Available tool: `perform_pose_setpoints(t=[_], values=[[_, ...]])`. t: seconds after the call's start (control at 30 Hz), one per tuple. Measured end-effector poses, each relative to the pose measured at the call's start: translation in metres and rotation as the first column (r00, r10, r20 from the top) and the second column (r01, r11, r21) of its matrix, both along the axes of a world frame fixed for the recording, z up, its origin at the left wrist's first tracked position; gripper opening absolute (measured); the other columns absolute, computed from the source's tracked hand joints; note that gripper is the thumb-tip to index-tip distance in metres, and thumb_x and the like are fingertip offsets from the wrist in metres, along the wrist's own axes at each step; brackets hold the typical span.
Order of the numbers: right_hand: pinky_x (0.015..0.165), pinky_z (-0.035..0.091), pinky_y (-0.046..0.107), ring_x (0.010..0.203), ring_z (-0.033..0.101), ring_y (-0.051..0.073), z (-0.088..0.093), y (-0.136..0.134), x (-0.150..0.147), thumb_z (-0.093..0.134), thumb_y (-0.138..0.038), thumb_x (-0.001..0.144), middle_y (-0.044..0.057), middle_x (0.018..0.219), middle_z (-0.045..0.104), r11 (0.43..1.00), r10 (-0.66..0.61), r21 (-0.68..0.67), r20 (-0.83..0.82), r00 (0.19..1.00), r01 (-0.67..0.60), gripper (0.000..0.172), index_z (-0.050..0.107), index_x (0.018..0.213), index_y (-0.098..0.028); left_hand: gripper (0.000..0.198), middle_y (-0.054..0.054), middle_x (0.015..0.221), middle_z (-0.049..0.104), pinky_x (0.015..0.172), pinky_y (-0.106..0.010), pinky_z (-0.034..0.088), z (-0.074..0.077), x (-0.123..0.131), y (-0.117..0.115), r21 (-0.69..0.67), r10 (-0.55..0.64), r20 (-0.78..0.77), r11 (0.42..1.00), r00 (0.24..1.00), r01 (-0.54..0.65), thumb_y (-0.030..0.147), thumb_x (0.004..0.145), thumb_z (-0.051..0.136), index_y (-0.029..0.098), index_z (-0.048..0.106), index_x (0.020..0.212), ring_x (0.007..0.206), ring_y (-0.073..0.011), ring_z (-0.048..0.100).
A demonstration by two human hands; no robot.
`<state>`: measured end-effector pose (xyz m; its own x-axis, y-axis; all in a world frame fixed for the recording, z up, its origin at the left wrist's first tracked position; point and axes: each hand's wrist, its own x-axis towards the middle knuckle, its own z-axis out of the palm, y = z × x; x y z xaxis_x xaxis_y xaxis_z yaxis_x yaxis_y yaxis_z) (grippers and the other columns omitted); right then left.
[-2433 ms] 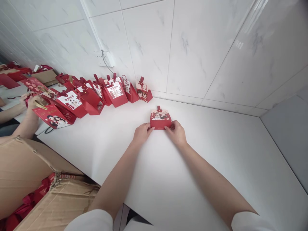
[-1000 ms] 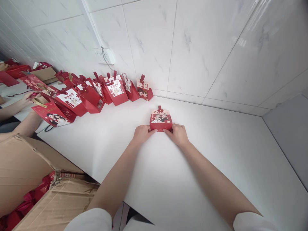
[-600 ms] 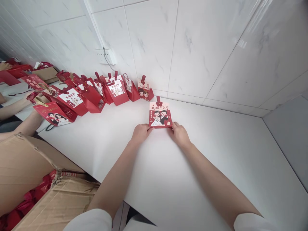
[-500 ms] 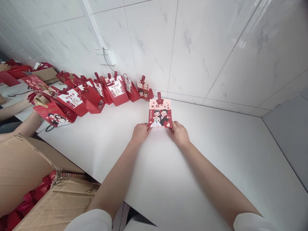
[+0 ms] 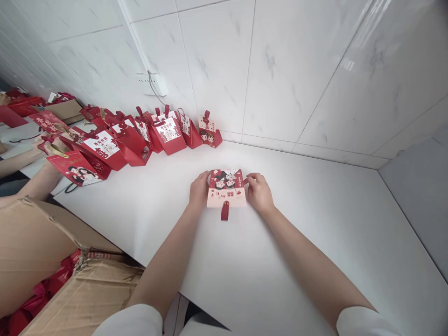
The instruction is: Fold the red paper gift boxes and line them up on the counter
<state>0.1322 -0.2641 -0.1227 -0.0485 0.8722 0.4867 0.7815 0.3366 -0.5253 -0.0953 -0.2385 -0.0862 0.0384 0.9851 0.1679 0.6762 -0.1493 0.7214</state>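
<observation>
While the printed box [image 5: 227, 196] shows upside down, support both sides evenly.
Left fingers [image 5: 203, 176] flank it, pinch unclear; right fingers [image 5: 252, 177] loosely spread.

We can read "大囍的日子", upside down, on the pink-&-red box [image 5: 227, 187] in front of us. "吾家有喜" shows on a bag [image 5: 170, 135] w/ white label [image 5: 167, 129]; other chars too sm. for us.

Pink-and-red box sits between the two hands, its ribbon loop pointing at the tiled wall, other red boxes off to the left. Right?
One thing's off: the ribbon loop points toward the camera, not the tiled wall, as the head view shows. The pink-and-red box is between the left hand and right hand, with other red boxes off to the left.
</observation>
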Motion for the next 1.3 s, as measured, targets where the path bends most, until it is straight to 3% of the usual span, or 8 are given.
perform_pose_setpoints(t=[0.13, 0.3, 0.53, 0.77, 0.93, 1.1, 1.2, 1.3], values=[[0.094, 0.045, 0.04, 0.124, 0.045, 0.024, 0.003, -0.003, -0.001, 0.043, -0.016, 0.086, 0.011, 0.136, 0.048, 0.995, 0.094, 0.029, -0.157, 0.983, -0.091, 0.04, 0.046, 0.125, -0.02, 0.033, -0.003, 0.118, 0.067, 0.09, -0.034, 0.047, -0.003, 0.0, 0.002, -0.042, 0.022, 0.031, 0.999, 0.999, -0.021, 0.027, 0.089, 0.044, 0.027, 0.059, 0.119, 0.107, -0.0218, 0.062], [0.104, 0.039, 0.041, 0.132, 0.04, 0.023, 0.013, -0.007, -0.004, 0.047, -0.025, 0.09, 0.004, 0.151, 0.036, 0.957, 0.285, 0.048, 0.002, 0.958, -0.285, 0.048, 0.043, 0.138, -0.029, 0.037, -0.002, 0.112, 0.068, 0.085, -0.03, 0.05, -0.005, 0.003, 0.001, -0.031, -0.067, 0.095, 0.997, 0.993, 0.07, 0.025, 0.085, 0.051, 0.028, 0.054, 0.122, 0.099, -0.0188, 0.064], [0.1, 0.04, 0.04, 0.128, 0.047, 0.023, 0.014, -0.009, -0.004, 0.041, -0.022, 0.094, 0.002, 0.146, 0.045, 0.981, 0.19, 0.029, 0.051, 0.981, -0.191, 0.042, 0.052, 0.133, -0.028, 0.031, -0.005, 0.118, 0.064, 0.087, -0.031, 0.051, -0.011, 0.001, 0.012, 0.01, 0.07, 0.265, 0.997, 0.962, -0.076, 0.028, 0.083, 0.055, 0.024, 0.059, 0.114, 0.101, -0.0176, 0.062], [0.099, 0.043, 0.037, 0.117, 0.056, 0.021, 0.007, -0.004, -0.004, 0.043, -0.036, 0.097, 0.004, 0.131, 0.059, 0.993, 0.103, 0.062, -0.096, 0.99, -0.097, 0.033, 0.064, 0.121, -0.028, 0.059, -0.013, 0.109, 0.07, 0.076, -0.036, 0.055, 0.004, -0.011, 0.014, -0.301, 0.079, 0.714, 0.932, 0.695, 0.202, 0.065, 0.084, 0.043, 0.016, 0.06, 0.113, 0.094, -0.0252, 0.068], [0.097, 0.046, 0.034, 0.107, 0.061, 0.02, 0.006, -0.004, -0.003, 0.045, -0.037, 0.095, 0.004, 0.122, 0.064, 0.996, 0.083, 0.055, -0.259, 0.962, -0.071, 0.033, 0.065, 0.119, -0.026, 0.079, -0.017, 0.12, 0.065, 0.084, -0.043, 0.054, 0.016, -0.018, 0.011, -0.27, 0.086, 0.854, 0.917, 0.514, 0.294, 0.076, 0.082, 0.031, 0.015, 0.053, 0.126, 0.103, -0.029, 0.066], [0.078, 0.049, 0.033, 0.087, 0.064, 0.021, 0.002, -0.003, 0.001, 0.047, -0.046, 0.093, 0.006, 0.097, 0.071, 0.997, 0.034, -0.057, -0.291, 0.956, -0.052, 0.035, 0.07, 0.106, -0.023, 0.084, -0.015, 0.12, 0.065, 0.096, -0.044, 0.048, 0.017, -0.014, 0.009, -0.169, 0.022, 0.9, 0.938, 0.435, 0.303, 0.078, 0.082, 0.025, 0.013, 0.056, 0.126, 0.114, -0.0295, 0.06], [0.067, 0.047, 0.03, 0.072, 0.063, 0.019, 0.001, -0.003, 0.001, 0.047, -0.048, 0.093, 0.004, 0.079, 0.07, 0.983, 0.125, -0.101, -0.261, 0.957, -0.156, 0.037, 0.072, 0.08, -0.023, 0.078, -0.011, 0.13, 0.06, 0.104, -0.042, 0.042, 0.011, -0.006, 0.01, -0.083, -0.066, 0.888, 0.951, 0.456, 0.298, 0.074, 0.085, 0.024, 0.018, 0.052, 0.131, 0.125, -0.0276, 0.052], [0.066, 0.045, 0.028, 0.07, 0.06, 0.017, 0.004, -0.006, -0.003, 0.053, -0.045, 0.091, 0.002, 0.077, 0.068, 0.96, 0.24, -0.096, -0.202, 0.95, -0.263, 0.029, 0.067, 0.078, -0.024, 0.066, -0.007, 0.139, 0.052, 0.109, -0.041, 0.037, 0.003, 0.002, 0.011, -0.021, -0.169, 0.731, 0.963, 0.661, 0.269, 0.065, 0.088, 0.038, 0.023, 0.043, 0.139, 0.13, -0.0263, 0.047]])
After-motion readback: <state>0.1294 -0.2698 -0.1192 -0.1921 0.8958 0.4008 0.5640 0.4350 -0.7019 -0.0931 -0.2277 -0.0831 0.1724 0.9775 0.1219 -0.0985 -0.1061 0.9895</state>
